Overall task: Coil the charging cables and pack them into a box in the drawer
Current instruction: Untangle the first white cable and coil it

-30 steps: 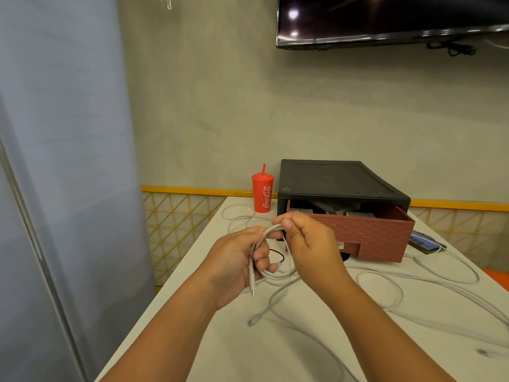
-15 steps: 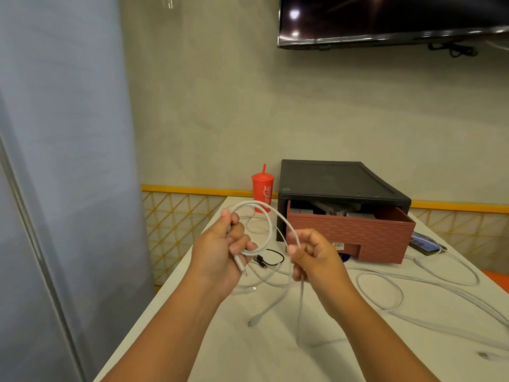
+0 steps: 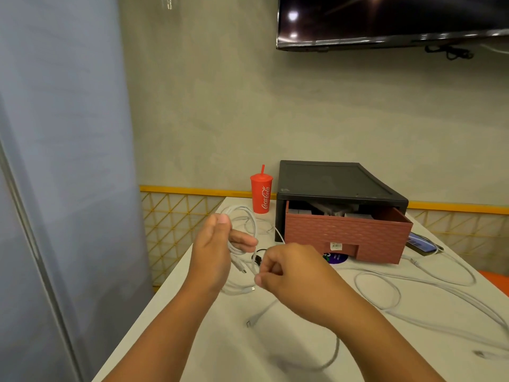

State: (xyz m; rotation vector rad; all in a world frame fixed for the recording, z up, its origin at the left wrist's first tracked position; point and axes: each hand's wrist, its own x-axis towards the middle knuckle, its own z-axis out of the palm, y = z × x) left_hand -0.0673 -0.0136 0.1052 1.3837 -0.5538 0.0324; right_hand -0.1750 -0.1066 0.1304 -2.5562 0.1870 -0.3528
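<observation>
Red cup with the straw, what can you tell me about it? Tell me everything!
The red cup looks like plastic, with a red lid and a thin red straw poking up from it. White Coca-Cola writing runs up its side. It stands upright near the far edge of the white table, close beside the left of the black drawer case. What is inside cannot be seen.

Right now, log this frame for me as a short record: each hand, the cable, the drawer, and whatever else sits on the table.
left hand: holds the coiled loops of the white cable
right hand: fingers curled, apparently pinching the cable's free run
drawer: pulled open, grey contents visible
loose cables: uncoiled on the table
other: red cup, phone
</observation>
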